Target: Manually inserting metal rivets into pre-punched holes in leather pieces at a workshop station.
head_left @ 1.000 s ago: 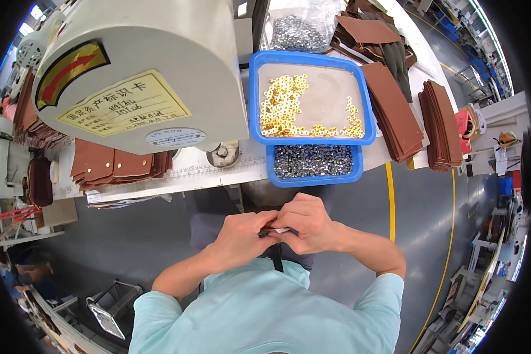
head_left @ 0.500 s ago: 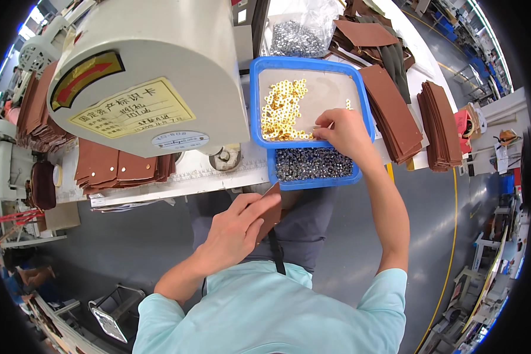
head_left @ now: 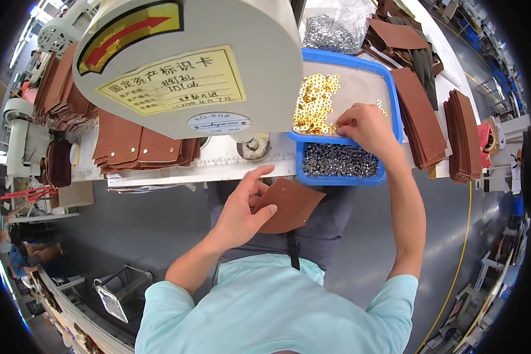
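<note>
My left hand holds a brown leather piece just below the front edge of the white worktable, its forefinger stretched toward that edge. My right hand reaches into the upper blue tray, fingertips pinched among the small gold rivets; whether a rivet is between them I cannot tell. Below it a second blue tray holds dark metal rivets.
A large cream riveting machine head fills the upper middle, its post on the table. Stacks of brown leather pieces lie left, more stacks right of the trays. A clear bag of dark rivets sits behind.
Both hands were together at my lap a second ago. My right hand has since gone up into the gold-rivet tray, and my left hand with the leather piece has risen toward the table edge.
</note>
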`<state>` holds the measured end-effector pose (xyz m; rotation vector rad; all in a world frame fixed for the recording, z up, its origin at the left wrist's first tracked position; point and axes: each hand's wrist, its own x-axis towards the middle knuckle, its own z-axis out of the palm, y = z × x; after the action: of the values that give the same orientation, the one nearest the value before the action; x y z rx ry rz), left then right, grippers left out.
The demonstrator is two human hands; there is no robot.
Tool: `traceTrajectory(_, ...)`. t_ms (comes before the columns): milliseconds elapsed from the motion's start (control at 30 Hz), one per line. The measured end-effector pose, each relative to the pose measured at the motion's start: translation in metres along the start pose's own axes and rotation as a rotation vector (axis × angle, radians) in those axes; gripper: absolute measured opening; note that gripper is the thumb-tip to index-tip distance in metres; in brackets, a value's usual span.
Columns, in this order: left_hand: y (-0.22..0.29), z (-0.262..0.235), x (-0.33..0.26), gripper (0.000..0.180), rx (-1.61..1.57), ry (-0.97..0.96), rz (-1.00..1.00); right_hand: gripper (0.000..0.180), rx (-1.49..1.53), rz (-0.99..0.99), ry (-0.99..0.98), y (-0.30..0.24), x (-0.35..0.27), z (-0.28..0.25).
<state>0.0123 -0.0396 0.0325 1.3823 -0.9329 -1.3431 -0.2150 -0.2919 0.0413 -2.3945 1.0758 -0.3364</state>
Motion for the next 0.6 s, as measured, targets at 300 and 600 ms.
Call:
traceTrajectory(300, -0.007, -0.006, 0.005, 0.033, -0.182, -0.145, -0.111, 0.010, -0.213, -0.023, 0.080, 0.001, 0.001, 0.014)
traceTrajectory(600, 0.001, 0.003, 0.002, 0.032, -0.334, -0.099, -0.159, 0.015, 0.358, -0.371, 0.350, -0.091, -0.084, 0.049)
